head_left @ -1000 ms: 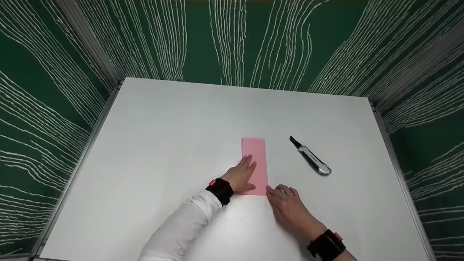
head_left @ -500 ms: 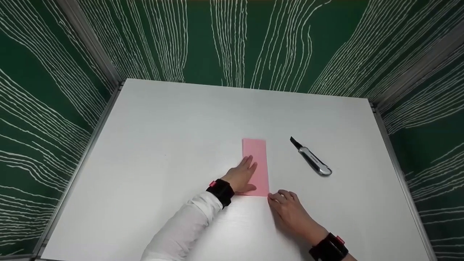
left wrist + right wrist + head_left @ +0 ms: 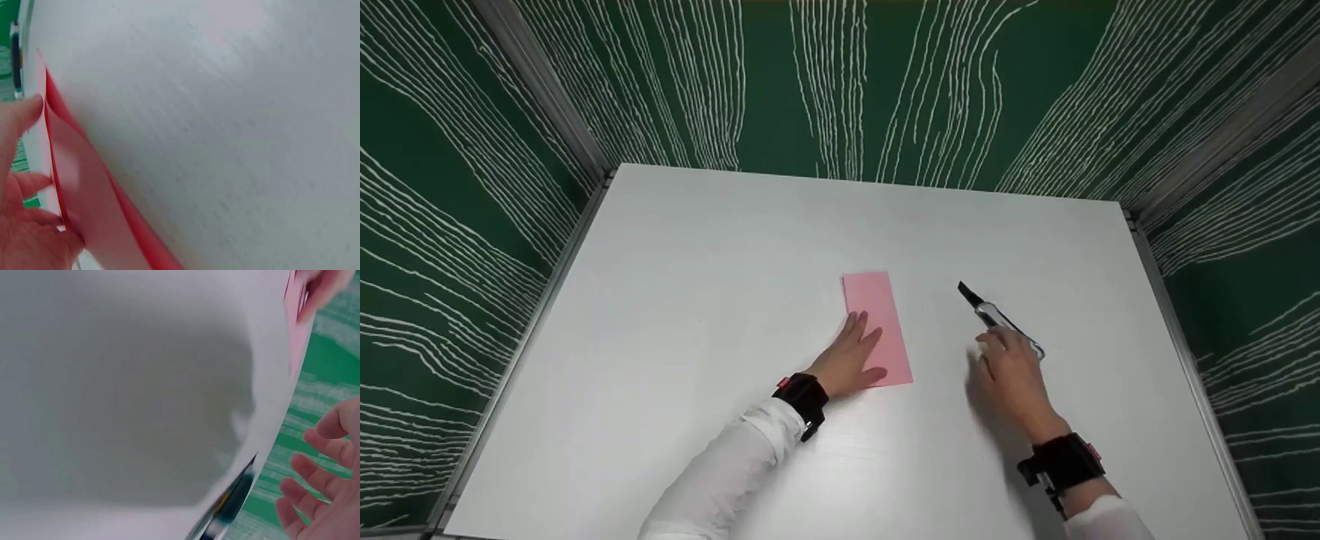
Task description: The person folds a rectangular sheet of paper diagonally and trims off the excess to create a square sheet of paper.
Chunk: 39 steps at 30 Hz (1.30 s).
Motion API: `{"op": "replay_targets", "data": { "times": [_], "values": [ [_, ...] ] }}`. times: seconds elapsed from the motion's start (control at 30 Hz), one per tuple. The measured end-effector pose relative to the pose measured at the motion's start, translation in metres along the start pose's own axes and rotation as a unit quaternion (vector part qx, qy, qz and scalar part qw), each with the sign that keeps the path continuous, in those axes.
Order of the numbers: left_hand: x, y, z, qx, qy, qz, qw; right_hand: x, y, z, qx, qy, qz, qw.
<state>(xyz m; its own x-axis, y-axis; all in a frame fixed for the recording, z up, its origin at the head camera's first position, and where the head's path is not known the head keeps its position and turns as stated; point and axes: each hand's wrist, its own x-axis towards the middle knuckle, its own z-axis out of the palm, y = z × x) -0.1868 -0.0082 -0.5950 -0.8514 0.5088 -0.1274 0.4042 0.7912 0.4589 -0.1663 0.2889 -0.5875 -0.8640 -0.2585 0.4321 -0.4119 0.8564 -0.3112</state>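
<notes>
A folded sheet of pink paper (image 3: 889, 330) lies slightly slanted on the white table, its layers bulging apart along one edge in the left wrist view. My left hand (image 3: 846, 364) rests on its left side with fingers and thumb spread. To the right lies a utility knife (image 3: 988, 309), silver and black, with its dark blade pointing to the far left. Over its handle hovers my right hand (image 3: 1014, 375), fingers loosely bent and nothing in them; it hides part of the handle. The right wrist view shows these fingers (image 3: 315, 472) apart from the knife.
The white table (image 3: 720, 262) has green walls (image 3: 769, 90) with wavy white lines at the back and both sides. Grey metal rails (image 3: 1185, 360) run along its left and right edges. Black bands (image 3: 1065, 463) sit on both wrists.
My right hand has left the paper's near right corner and moved right and away from me, over the knife. The paper has turned slightly and shifted left under my left hand.
</notes>
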Motion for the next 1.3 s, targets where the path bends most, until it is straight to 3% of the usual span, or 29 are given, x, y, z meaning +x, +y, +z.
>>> {"op": "replay_targets", "data": {
  "times": [0.13, 0.37, 0.57, 0.8, 1.0, 1.1, 1.23, 1.3],
  "values": [
    [-0.004, 0.000, -0.008, 0.001, -0.005, 0.024, 0.9997, 0.005, 0.021, -0.003, -0.009, -0.012, 0.073, 0.9973],
    [-0.015, 0.009, -0.020, 0.074, -0.024, 0.069, 0.9946, 0.002, 0.049, 0.012, -0.022, -0.047, 0.120, 0.9915],
    [-0.021, 0.014, -0.016, 0.099, -0.031, 0.082, 0.9912, 0.002, 0.052, 0.024, -0.010, -0.058, 0.164, 0.9846],
    [-0.020, 0.011, -0.010, 0.117, -0.002, 0.120, 0.9858, 0.010, 0.043, 0.016, -0.025, -0.070, 0.139, 0.9875],
    [-0.016, 0.008, -0.007, 0.124, 0.019, 0.135, 0.9829, 0.013, 0.039, 0.004, 0.012, -0.107, 0.108, 0.9883],
    [-0.012, 0.009, -0.006, 0.123, 0.037, 0.140, 0.9818, 0.015, 0.037, -0.001, 0.058, -0.154, 0.123, 0.9787],
    [-0.008, 0.009, -0.004, 0.146, 0.055, 0.143, 0.9773, 0.018, 0.032, -0.004, 0.110, -0.222, 0.185, 0.9511],
    [-0.006, 0.010, -0.003, 0.158, 0.060, 0.140, 0.9755, 0.019, 0.030, -0.005, 0.115, -0.238, 0.199, 0.9439]
  ]
}}
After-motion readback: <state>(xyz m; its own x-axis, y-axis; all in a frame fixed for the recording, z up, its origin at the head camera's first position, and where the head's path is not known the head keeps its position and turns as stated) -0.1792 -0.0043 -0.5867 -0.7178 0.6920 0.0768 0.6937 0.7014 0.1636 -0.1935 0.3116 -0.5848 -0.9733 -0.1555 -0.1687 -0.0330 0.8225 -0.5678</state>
